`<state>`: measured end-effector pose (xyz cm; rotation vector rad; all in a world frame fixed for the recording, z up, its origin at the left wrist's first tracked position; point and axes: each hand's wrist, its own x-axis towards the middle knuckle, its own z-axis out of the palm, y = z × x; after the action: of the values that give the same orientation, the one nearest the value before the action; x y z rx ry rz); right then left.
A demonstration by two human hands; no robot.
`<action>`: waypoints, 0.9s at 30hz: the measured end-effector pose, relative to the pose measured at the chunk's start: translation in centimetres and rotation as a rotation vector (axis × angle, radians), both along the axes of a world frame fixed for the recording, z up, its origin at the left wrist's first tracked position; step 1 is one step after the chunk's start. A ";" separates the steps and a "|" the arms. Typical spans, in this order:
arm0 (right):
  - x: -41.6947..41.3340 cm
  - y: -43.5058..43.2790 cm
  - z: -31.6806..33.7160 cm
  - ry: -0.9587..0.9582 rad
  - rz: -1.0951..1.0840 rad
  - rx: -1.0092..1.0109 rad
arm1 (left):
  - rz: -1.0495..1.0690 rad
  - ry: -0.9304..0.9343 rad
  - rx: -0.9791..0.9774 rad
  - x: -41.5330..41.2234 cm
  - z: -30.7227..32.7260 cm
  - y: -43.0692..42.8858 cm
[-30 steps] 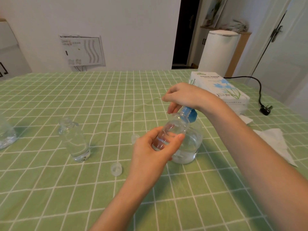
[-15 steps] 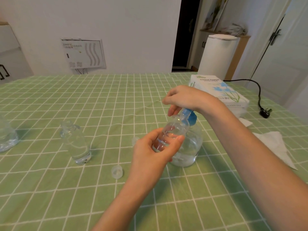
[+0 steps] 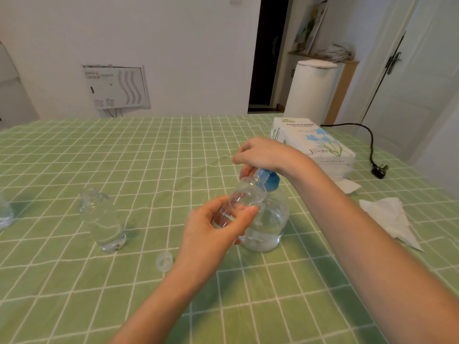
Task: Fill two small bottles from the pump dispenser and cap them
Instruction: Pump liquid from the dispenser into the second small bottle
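The desk (image 3: pixel 74 294), under a green checked cloth, fills the lower view. Its far edge runs straight across below the white wall, and its right edge slants down past a black plug (image 3: pixel 379 170) lying on the cloth. A wide stretch of cloth lies on the left between the far edge and the bottles, and another lies along the near side around the forearms.

A tissue box (image 3: pixel 315 142) sits near the far right corner, just behind the right wrist. The dispenser (image 3: pixel 270 219) stands right of centre, clear-walled with liquid low in it and a blue pump on top. A loose tissue (image 3: pixel 387 217) lies to its right, apart from it and close to the right edge.

The hands are close together at the dispenser. The right hand (image 3: pixel 263 155) sits on the pump with its fingers curled down over it. The left hand (image 3: pixel 213 232) grips a bottle (image 3: pixel 246 197) in front of the dispenser, tilted, its open mouth raised to the pump's spout.

A second bottle (image 3: pixel 101 219) stands upright and uncapped well to the left, with some liquid in its base. A clear container (image 3: pixel 5 214) is cut off by the left edge of the view. A clear cap (image 3: pixel 164 261) lies on the cloth between the second bottle and the left wrist, touching neither.
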<state>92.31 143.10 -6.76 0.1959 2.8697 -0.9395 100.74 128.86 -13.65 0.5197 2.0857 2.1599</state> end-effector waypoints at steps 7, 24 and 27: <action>0.0 0.0 0.0 0.007 -0.003 0.024 | -0.001 -0.020 0.038 -0.1 -0.3 0.3; -0.1 -0.1 0.5 0.007 -0.007 -0.035 | -0.011 -0.046 0.070 0.2 0.0 0.5; 0.0 -0.1 0.2 -0.027 -0.004 -0.041 | -0.001 -0.053 0.057 0.3 -0.1 0.4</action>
<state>92.30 142.97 -6.60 0.2088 2.8237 -0.9874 101.02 129.31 -13.73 0.4625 2.0015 2.2138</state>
